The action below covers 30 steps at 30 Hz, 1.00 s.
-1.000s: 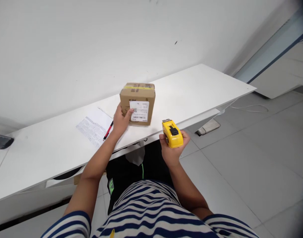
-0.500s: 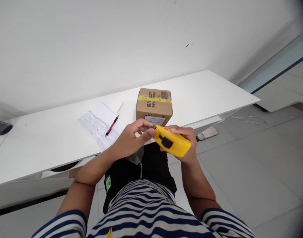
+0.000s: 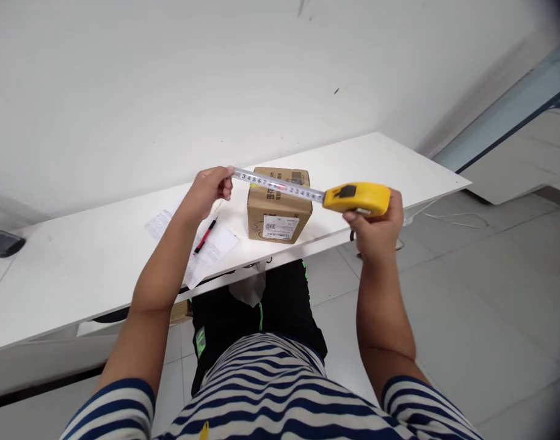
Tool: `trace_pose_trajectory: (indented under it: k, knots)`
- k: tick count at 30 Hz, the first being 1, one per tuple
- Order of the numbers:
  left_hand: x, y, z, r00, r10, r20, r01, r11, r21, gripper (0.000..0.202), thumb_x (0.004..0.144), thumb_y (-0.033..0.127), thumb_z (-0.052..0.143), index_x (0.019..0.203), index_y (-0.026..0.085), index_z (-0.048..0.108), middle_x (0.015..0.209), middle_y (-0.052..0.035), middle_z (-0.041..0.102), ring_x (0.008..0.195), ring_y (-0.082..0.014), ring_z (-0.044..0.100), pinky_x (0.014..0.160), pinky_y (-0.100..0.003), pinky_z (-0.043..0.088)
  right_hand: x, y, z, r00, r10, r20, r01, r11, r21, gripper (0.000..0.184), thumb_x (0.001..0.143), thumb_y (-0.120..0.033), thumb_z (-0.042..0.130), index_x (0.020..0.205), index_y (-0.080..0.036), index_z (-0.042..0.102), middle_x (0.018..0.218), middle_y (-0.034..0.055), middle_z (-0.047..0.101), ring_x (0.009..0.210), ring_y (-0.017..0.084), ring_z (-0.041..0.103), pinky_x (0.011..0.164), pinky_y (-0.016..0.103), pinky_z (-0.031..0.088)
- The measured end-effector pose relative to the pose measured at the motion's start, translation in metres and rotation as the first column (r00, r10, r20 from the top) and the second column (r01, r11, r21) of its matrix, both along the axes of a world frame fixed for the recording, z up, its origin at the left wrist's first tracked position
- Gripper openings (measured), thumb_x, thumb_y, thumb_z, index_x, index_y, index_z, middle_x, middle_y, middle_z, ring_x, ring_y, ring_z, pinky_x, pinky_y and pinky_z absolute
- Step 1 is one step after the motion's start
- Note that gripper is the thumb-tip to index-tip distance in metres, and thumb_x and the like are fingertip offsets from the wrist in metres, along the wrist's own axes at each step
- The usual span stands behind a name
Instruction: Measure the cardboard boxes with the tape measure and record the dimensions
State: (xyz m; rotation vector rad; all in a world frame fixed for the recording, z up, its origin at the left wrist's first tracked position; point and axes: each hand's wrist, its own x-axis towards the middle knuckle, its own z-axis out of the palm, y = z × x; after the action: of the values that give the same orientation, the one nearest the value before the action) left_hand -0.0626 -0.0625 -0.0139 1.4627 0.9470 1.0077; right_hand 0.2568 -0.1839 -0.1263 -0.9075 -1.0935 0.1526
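Note:
A yellow tape measure (image 3: 363,199) is gripped by my right hand (image 3: 380,226), its case held out to the right of the cardboard box (image 3: 275,211). From the case a length of silver blade (image 3: 280,184) with printed numbers stretches leftward. My left hand (image 3: 210,189) pinches the blade's free end between thumb and finger; its other fingers are curled. The blade passes in front of the upper part of the box in this view. Yellow tape crosses the top of the box, and a white label (image 3: 280,227) is stuck on its front.
On the white table (image 3: 101,256), left of the box, lie written paper sheets (image 3: 220,244) and a red and black pen (image 3: 205,237). A dark object (image 3: 3,241) stands at the table's far left. Behind is a white wall (image 3: 192,79); a cable (image 3: 458,219) lies on the floor.
My hands have moved apart and up, the left one leftward and the right one rightward. The tape measure's blade has been pulled out between them. The box's front shows more fully.

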Motion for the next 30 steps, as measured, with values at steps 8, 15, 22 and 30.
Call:
trace_pose_trajectory:
  k: [8,15,22,30]
  knots:
    - [-0.002,0.036,-0.029,0.979,0.029,-0.204,-0.061,0.986,-0.153,0.033,0.090,0.041,0.064,0.066,0.018,0.061,0.065,-0.0024,0.057,0.056,-0.0100,0.049,0.056,-0.025,0.041,0.040,0.042,-0.017,0.996,-0.077,-0.043,0.063,0.965,-0.254,0.071,0.081,-0.062,0.082,0.145,-0.035,0.065,0.132,0.0075,0.073,0.060,0.008,0.056,0.045,0.024,0.049]
    - [0.039,0.015,-0.014,0.902,-0.024,-0.430,-0.022,0.995,-0.102,0.029,0.089,0.039,0.072,0.079,0.022,0.052,0.079,-0.0038,0.064,0.067,-0.0144,0.057,0.064,-0.030,0.042,0.015,0.042,-0.016,0.988,-0.032,0.152,0.068,0.968,-0.240,0.069,0.092,-0.061,0.071,0.155,-0.039,0.056,0.139,0.0082,0.072,0.068,0.011,0.063,0.050,0.027,0.055]
    - [0.037,0.015,-0.017,0.861,-0.016,-0.508,0.047,0.998,0.049,0.028,0.096,0.037,0.058,0.075,0.022,0.049,0.076,-0.0036,0.060,0.066,-0.0143,0.054,0.063,-0.031,0.039,0.021,0.050,-0.024,0.980,-0.043,0.192,0.078,0.981,-0.179,0.063,0.094,-0.060,0.067,0.154,-0.045,0.054,0.152,0.0074,0.064,0.077,0.014,0.069,0.058,0.032,0.062]
    - [0.023,-0.001,-0.017,0.969,0.063,-0.239,-0.035,0.992,0.120,0.014,0.099,0.024,0.059,0.086,0.020,0.054,0.079,0.0003,0.064,0.068,-0.0085,0.058,0.072,-0.025,0.051,-0.022,0.017,0.020,0.949,-0.158,0.273,0.167,0.986,-0.010,0.064,0.098,-0.066,0.061,0.156,-0.044,0.050,0.155,0.0074,0.055,0.129,0.032,0.067,0.082,0.044,0.070]
